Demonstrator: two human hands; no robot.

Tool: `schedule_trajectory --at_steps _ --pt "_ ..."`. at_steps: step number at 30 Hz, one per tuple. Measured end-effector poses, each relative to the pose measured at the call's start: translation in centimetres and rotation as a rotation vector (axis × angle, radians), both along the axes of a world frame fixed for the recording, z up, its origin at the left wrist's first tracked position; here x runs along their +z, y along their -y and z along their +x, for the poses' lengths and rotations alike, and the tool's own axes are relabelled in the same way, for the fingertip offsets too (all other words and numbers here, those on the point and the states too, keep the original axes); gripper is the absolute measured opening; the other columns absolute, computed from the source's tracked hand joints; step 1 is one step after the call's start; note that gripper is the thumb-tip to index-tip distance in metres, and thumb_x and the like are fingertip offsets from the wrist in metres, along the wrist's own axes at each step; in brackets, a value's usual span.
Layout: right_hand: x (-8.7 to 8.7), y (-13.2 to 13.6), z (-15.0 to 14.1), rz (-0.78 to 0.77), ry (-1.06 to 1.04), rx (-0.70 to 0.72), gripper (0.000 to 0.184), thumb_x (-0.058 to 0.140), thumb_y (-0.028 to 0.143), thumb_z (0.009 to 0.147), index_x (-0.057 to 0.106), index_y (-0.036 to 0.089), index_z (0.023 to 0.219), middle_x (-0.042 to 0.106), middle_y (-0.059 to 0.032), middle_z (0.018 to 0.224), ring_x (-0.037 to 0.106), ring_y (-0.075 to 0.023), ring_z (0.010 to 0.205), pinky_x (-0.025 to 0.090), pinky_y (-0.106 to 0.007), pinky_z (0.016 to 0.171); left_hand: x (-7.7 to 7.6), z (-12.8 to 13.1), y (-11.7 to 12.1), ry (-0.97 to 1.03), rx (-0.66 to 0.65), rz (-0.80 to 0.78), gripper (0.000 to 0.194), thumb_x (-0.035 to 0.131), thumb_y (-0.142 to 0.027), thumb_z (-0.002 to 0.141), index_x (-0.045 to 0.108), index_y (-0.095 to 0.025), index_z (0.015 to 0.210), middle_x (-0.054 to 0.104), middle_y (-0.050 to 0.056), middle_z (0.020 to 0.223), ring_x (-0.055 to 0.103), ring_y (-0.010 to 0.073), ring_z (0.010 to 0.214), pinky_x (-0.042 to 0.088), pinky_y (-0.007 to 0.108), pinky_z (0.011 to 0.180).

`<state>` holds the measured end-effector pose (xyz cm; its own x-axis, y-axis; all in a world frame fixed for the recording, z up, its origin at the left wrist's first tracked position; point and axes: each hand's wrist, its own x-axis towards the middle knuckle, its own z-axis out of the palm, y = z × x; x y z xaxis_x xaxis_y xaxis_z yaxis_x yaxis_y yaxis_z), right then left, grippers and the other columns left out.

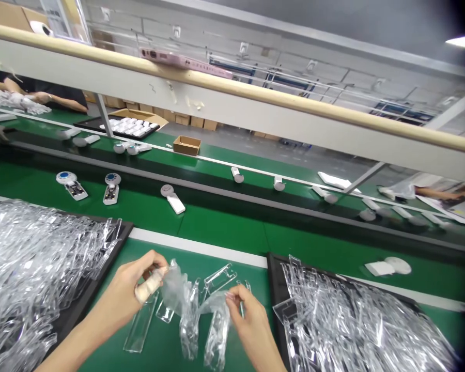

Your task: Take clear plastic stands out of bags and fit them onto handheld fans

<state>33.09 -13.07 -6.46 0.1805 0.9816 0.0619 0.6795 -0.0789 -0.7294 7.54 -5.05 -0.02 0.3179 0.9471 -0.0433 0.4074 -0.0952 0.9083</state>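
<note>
My left hand (141, 284) is closed on the upper edge of a thin clear plastic bag (173, 293), and a pale cover wraps one of its fingers. With thumb and fingertips, my right hand (250, 315) pinches another clear plastic bag (217, 336). Clear plastic pieces seem to be inside the bags, though their exact shape is hard to make out. Between my hands, a loose clear plastic frame (219, 279) lies on the green mat. Below my left hand rests a long clear plastic cover (139, 328).
Black trays heaped with clear plastic parts (34, 263) and more clear parts (356, 320) flank me. Beyond, a green conveyor (217, 219) carries white handheld devices (173, 199). A small cardboard box (186, 145) stands behind it. Other people's hands (42, 98) show at far left and right.
</note>
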Motion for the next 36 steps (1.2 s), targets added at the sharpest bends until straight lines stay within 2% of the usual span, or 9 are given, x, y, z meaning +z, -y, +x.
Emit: schedule_trajectory --at_steps 6,10,14,17,20,24,29,33,36 --pt "4.6 -2.5 -4.8 -0.037 -0.405 -0.015 0.009 0.053 0.024 0.075 0.051 0.020 0.067 0.052 0.0048 0.061 0.047 -0.0109 0.057 0.038 -0.022 0.056 -0.1 1.9 1.3 0.043 -0.144 -0.054 0.042 0.063 -0.035 0.074 0.060 -0.030 0.115 0.059 0.003 0.083 0.052 0.0154 0.063 0.045 0.022 0.061" --pt "6.0 -3.7 -7.3 -0.015 -0.601 0.113 0.007 0.057 0.023 0.072 0.056 0.019 0.067 0.058 0.0036 0.065 0.052 -0.0117 0.064 0.041 -0.023 0.064 -0.2 2.2 1.0 -0.049 -0.143 0.059 0.025 0.052 -0.037 0.083 0.070 -0.025 0.095 0.057 0.004 0.076 0.054 0.0173 0.069 0.040 0.023 0.062" --pt "3.4 -3.0 -5.1 -0.099 -0.649 0.024 0.011 0.054 0.030 0.077 0.057 0.019 0.076 0.061 0.0003 0.073 0.057 -0.0147 0.066 0.044 -0.026 0.062 0.0 0.8 -0.2 -0.077 -0.064 0.110 0.026 0.050 -0.040 0.084 0.062 -0.020 0.073 0.053 0.002 0.073 0.053 0.0172 0.070 0.039 0.025 0.064" --pt "-0.8 -1.4 -2.2 -0.257 -0.259 -0.121 0.015 0.049 0.028 0.082 0.057 0.018 0.090 0.064 -0.0054 0.087 0.062 -0.0198 0.072 0.045 -0.032 0.068 0.0 -0.9 -1.1 -0.064 0.077 0.165 0.027 0.057 -0.043 0.078 0.053 -0.019 0.066 0.053 0.002 0.083 0.051 0.0152 0.070 0.039 0.025 0.063" --pt "-4.9 0.2 -0.9 -0.499 0.200 -0.192 0.032 0.056 0.021 0.077 0.054 0.015 0.108 0.059 -0.0156 0.109 0.064 -0.0301 0.084 0.044 -0.040 0.072 -0.5 -2.1 -2.1 0.011 0.128 0.029 0.032 0.060 -0.046 0.075 0.047 -0.019 0.067 0.054 0.004 0.104 0.046 0.0096 0.059 0.039 0.023 0.053" --pt "-7.7 0.8 -1.5 -0.530 0.273 -0.224 0.034 0.058 0.017 0.074 0.052 0.016 0.107 0.057 -0.0153 0.112 0.065 -0.0298 0.080 0.043 -0.037 0.065 -1.6 -1.6 -3.1 0.105 0.027 -0.204 0.037 0.060 -0.050 0.073 0.039 -0.020 0.067 0.052 -0.003 0.064 0.036 0.0074 0.046 0.030 0.018 0.042" --pt "-7.5 1.1 -0.7 -0.459 0.116 -0.194 0.006 0.048 0.021 0.081 0.053 0.022 0.078 0.063 0.0019 0.070 0.062 -0.0164 0.067 0.041 -0.024 0.059 -3.2 1.6 -2.7 -0.010 -0.131 -0.231 0.034 0.051 -0.045 0.080 0.050 -0.021 0.104 0.054 -0.004 0.063 0.043 0.0103 0.048 0.032 0.020 0.045" --pt "-5.7 2.0 0.5 -0.295 -0.073 -0.145 0.016 0.048 0.027 0.079 0.055 0.022 0.066 0.059 0.0036 0.061 0.056 -0.0138 0.058 0.039 -0.022 0.056 -6.4 4.7 -2.1 -0.528 -0.404 -0.022 0.046 0.035 -0.031 0.086 0.045 -0.025 0.131 0.069 0.006 0.082 0.062 0.0229 0.076 0.042 0.031 0.069" --pt "-3.6 2.6 0.7 -0.116 -0.201 -0.086 0.016 0.053 0.028 0.076 0.058 0.022 0.062 0.059 0.0003 0.071 0.054 -0.0137 0.062 0.039 -0.022 0.056 -9.4 5.9 -2.3 -0.816 -0.528 0.062 0.047 0.035 -0.023 0.083 0.050 -0.024 0.128 0.071 0.012 0.093 0.064 0.0293 0.088 0.043 0.037 0.073"
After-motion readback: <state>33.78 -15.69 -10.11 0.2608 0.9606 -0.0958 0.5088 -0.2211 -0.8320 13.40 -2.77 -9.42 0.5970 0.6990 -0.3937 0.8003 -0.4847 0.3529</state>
